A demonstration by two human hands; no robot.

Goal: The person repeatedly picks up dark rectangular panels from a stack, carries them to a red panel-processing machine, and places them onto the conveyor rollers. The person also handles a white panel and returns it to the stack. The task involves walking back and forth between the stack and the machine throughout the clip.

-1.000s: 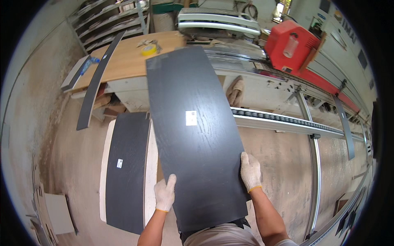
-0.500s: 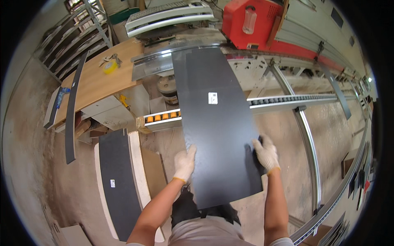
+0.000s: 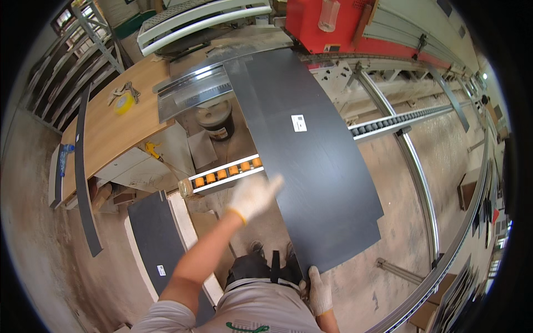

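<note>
Long dark grey flat wooden panel [image 3: 302,150] with a small white label lies lengthwise, far end up on the grey metal infeed table [image 3: 191,91] in front of the red machine [image 3: 327,25], mid-span over the roller rail with orange wheels [image 3: 225,173], near end at the person's waist. Judged from that: panel is lifted and partly set onto the machine line, but not fully fed in (near end hangs off the rail toward the person).

Right hand [image 3: 319,289], white glove, is at the panel's near corner, fingers curled at the edge; looks clamped on it, though the grip is partly hidden. Left hand [image 3: 254,195], white glove, is blurred, fingers spread apart, just left of the panel's long edge, holding nothing.

Left of the panel: another dark panel [image 3: 155,241] on a floor stack, and a wooden tabletop [image 3: 108,127] with a yellow tape roll [image 3: 124,103].
</note>
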